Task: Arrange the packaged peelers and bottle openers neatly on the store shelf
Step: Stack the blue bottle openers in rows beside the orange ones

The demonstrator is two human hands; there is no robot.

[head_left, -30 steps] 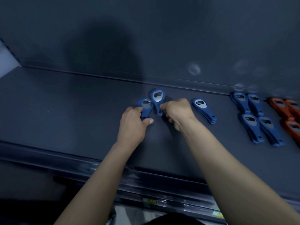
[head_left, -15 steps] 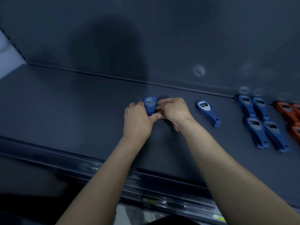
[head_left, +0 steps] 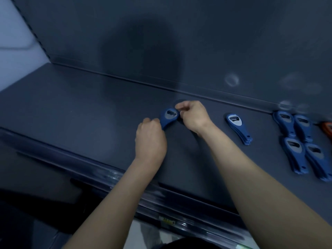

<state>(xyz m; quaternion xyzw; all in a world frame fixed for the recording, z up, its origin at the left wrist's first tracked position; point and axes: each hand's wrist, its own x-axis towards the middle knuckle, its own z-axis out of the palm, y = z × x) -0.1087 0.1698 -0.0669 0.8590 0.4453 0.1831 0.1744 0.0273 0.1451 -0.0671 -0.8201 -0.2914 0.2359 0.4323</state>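
On the middle of the dark shelf (head_left: 86, 112), both hands are setting down a blue bottle opener (head_left: 169, 117). The left hand (head_left: 150, 141) is curled around its thin handle end, and the right hand (head_left: 195, 116) pinches its round head. I think this is the lining-up step. Next, it should be turned to point the same way as the small pile (head_left: 237, 126) to the right, then let go. No box or bin shows. The shelf alone holds four blue piles (head_left: 294, 141) and an orange one (head_left: 327, 128) at the far right edge.
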